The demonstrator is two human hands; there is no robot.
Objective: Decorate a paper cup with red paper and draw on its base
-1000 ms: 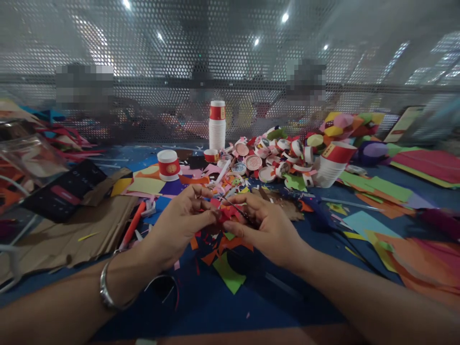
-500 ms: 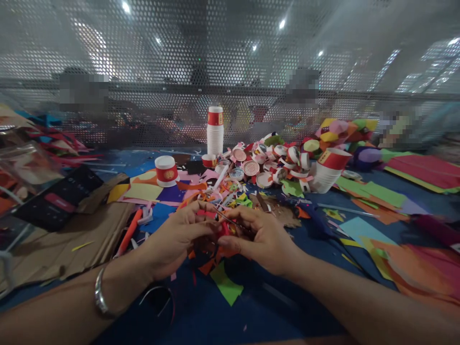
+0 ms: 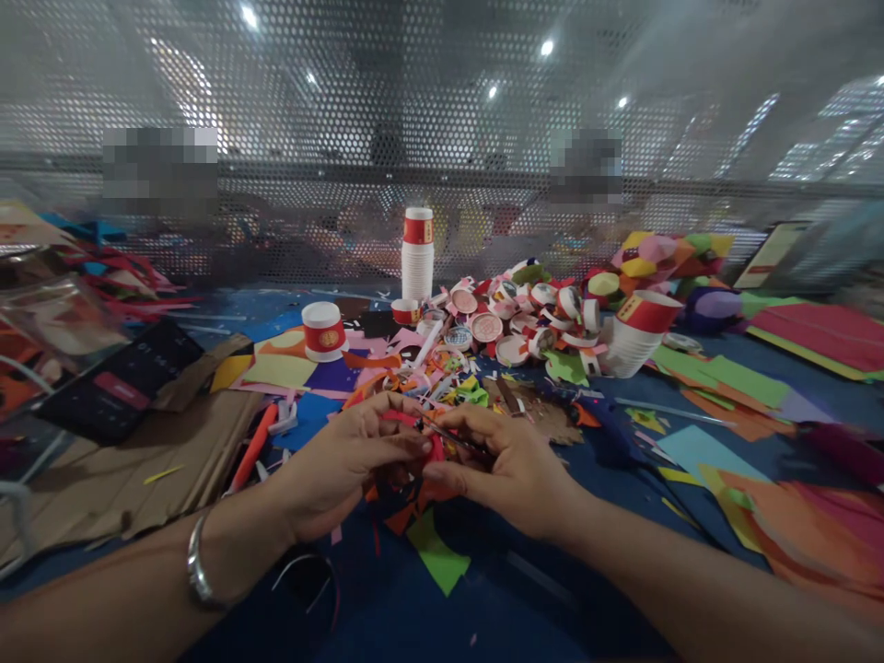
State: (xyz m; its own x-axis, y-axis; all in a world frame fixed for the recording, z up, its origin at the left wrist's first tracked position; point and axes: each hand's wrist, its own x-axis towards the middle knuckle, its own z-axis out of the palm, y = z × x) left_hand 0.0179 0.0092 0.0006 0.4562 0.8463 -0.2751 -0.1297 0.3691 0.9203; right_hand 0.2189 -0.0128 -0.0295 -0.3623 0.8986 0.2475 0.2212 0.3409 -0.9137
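My left hand [image 3: 349, 456], with a silver bangle on the wrist, is closed, thumb and fingers pinching a small red piece [image 3: 435, 449] whose kind I cannot make out. Facing it, my right hand [image 3: 507, 465] is closed around a thin dark pointed tool [image 3: 459, 435], its tip at the red piece between both hands. Fingers hide much of the tool and of the piece. Below the hands lie orange and dark scraps and a green paper scrap [image 3: 442, 552] on the blue table [image 3: 387, 608].
Beyond the hands are paper cuttings, a pile of decorated round paper pieces [image 3: 487, 327], a tall cup stack [image 3: 418, 262], a paper cup [image 3: 323, 331] and a tilted cup stack [image 3: 639, 333]. Cardboard [image 3: 166, 470] and a phone [image 3: 121, 382] lie left, coloured sheets [image 3: 815, 525] right.
The view has shifted slightly. Both hands stay together at the red piece, with the fingers and the dark tool moved only a little.
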